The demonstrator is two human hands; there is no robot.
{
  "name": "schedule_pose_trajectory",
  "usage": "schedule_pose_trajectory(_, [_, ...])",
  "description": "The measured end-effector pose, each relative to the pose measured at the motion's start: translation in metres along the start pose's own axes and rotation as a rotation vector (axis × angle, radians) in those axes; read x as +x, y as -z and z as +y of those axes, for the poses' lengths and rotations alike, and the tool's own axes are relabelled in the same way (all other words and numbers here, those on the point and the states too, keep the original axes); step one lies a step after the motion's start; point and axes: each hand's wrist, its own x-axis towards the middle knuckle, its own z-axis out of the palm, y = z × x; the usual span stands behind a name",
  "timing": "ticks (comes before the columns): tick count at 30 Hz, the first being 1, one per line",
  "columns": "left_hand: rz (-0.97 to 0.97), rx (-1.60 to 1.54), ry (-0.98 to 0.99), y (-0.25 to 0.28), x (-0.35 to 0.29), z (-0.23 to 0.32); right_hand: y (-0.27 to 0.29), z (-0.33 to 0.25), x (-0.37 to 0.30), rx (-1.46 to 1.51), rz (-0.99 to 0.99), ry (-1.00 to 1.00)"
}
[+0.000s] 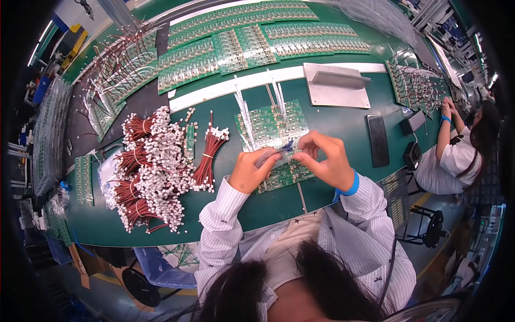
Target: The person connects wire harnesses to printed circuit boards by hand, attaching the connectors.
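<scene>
My left hand [248, 170] is closed around a small bundle of thin grey-white wires [268, 155] with dark blue at one end. At that blue end, my right hand [328, 161] has thumb and forefinger curled close together; what is between them is too small to make out. Both hands are above a green circuit board panel [279, 121] lying on the green tabletop. Strips of white wires [244, 115] lie across the panel and stick out past its far edge. Left of my hands rests a tied bundle of dark red cables [209, 155] with white connectors.
A large pile of red cables [153, 172] with white connectors sits at left. Rows of circuit boards [236, 48] line the back, before a metal bracket [337, 86]. A black phone [377, 140] lies at right. Wired boards [416, 83] and a co-worker [456, 145] are further right.
</scene>
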Motion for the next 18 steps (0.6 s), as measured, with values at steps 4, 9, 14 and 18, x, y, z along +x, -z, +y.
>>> schedule_pose_trajectory(4, [-0.003, -0.003, -0.018, 0.0, 0.0, -0.003, -0.002, 0.003, 0.005, -0.053, 0.048, 0.14])
schedule_pose_trajectory(9, [-0.022, 0.011, -0.008, 0.002, 0.001, 0.001, 0.003, -0.001, 0.01, -0.011, 0.044, 0.092])
schedule_pose_trajectory(14, [-0.009, -0.017, -0.01, 0.002, 0.001, 0.001, 0.006, -0.003, 0.013, 0.118, 0.072, 0.101])
schedule_pose_trajectory(18, [0.035, -0.053, -0.02, 0.003, 0.0, 0.001, 0.017, -0.002, 0.009, 0.561, -0.059, -0.154])
